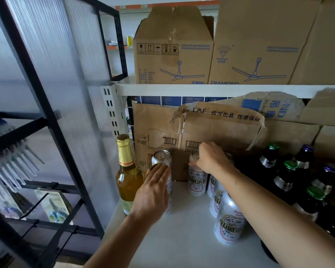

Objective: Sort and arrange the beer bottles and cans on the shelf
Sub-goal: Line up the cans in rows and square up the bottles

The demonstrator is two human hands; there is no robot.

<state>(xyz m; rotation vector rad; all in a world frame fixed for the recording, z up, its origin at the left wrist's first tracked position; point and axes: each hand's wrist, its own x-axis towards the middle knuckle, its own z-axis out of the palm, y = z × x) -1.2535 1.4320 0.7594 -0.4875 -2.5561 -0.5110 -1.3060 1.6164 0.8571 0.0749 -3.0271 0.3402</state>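
My left hand (153, 194) grips the top of a silver beer can (169, 188) on the white shelf (182, 238). Behind that can stands another silver can (161, 158), and a clear bottle of yellow beer with a gold cap (128, 175) stands just to the left. My right hand (213, 157) grips the top of a silver can (196, 182) near the cardboard at the back. Several more silver cans (229, 223) stand under my right forearm. Dark bottles with green and purple caps (286, 176) fill the right side.
Torn cardboard boxes (220, 130) stand at the back of the shelf. An upper shelf board (201, 89) carries ceiling-fan boxes (172, 55). A black metal rack (46, 132) with packaged tools hangs at the left, behind a ribbed translucent panel.
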